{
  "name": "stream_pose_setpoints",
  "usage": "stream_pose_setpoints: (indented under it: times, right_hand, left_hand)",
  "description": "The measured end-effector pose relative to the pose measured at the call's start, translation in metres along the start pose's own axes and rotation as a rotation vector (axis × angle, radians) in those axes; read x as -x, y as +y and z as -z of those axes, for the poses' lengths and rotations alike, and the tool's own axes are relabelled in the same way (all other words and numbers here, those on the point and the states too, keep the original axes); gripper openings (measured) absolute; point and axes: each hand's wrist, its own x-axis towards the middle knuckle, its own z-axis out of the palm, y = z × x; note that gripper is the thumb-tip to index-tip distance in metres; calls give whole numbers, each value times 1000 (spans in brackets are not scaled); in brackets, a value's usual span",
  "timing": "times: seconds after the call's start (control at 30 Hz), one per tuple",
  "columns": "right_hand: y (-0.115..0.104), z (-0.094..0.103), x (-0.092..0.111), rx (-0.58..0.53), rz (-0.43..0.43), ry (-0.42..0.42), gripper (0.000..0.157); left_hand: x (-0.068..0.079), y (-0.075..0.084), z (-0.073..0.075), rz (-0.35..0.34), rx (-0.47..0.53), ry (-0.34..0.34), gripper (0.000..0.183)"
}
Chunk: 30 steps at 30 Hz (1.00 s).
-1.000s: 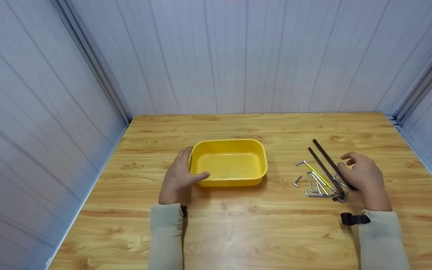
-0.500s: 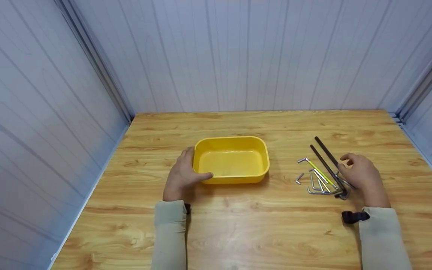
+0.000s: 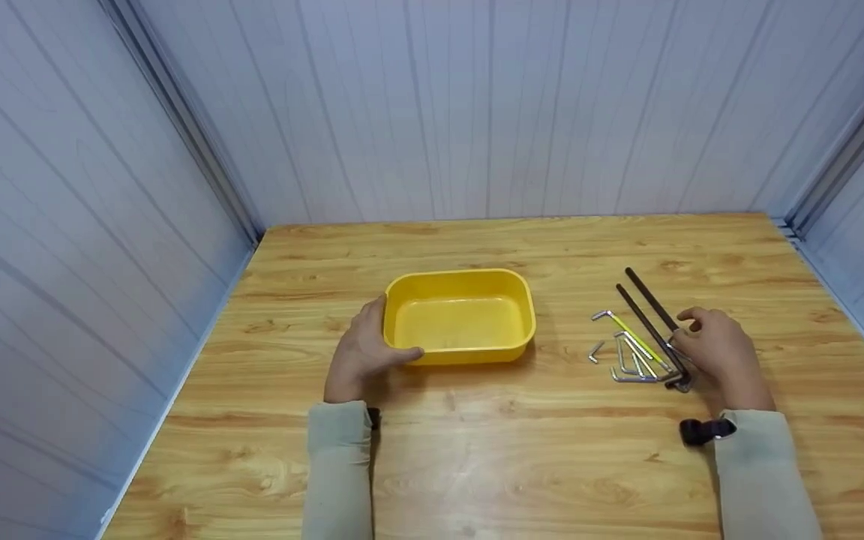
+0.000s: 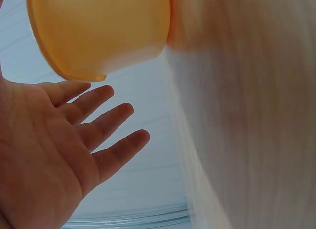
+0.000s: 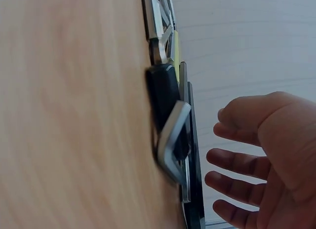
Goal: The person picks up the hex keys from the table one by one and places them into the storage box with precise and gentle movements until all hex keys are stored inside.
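Observation:
My left hand (image 3: 361,349) lies along the left end of a yellow plastic bin (image 3: 462,356), its thumb at the near rim. In the left wrist view its fingers (image 4: 111,123) stretch out, spread, with the topmost right at the bin's rim. Over on the right, my right hand (image 3: 721,349) hovers above a pile of hex keys. Its fingers (image 5: 237,187) are loosely bent with nothing between them in the right wrist view. Two long dark hex keys (image 3: 642,319) lie beneath it, beside smaller silver ones (image 3: 634,379) and a yellow-striped one (image 3: 636,337).
One small silver hex key (image 3: 595,352) lies apart, left of the pile. Everything rests on a wood-grain table (image 3: 477,450). Pale panel walls (image 3: 447,112) rise behind the table and at both sides.
My right hand has moved slightly left and closer over the hex keys. The left hand stays at the bin. The head view has shifted slightly.

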Motion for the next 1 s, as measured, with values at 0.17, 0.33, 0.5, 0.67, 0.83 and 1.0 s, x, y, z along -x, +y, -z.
stream_pose_setpoints:
  times: [0.17, 0.33, 0.5, 0.67, 0.83, 1.0]
  right_hand:
    - [5, 2, -2, 0, 13, -19, 46]
    - [9, 0, 0, -21, -8, -31, 44]
    - [11, -3, 1, -61, 6, -42, 41]
    - [10, -8, 0, -78, 44, -39, 38]
    - [9, -8, 0, -64, 53, -35, 38]
    - [8, -6, -1, -44, 30, -53, 40]
  left_hand:
    - [2, 0, -2, -4, 18, 9, 116]
    - [3, 3, -3, 11, 10, 0, 117]
    - [1, 4, -2, 0, 3, -3, 117]
    - [1, 2, -2, -11, 22, 3, 116]
    - [3, 1, -3, -7, 7, -2, 117]
    - [3, 3, -3, 9, -3, -5, 117]
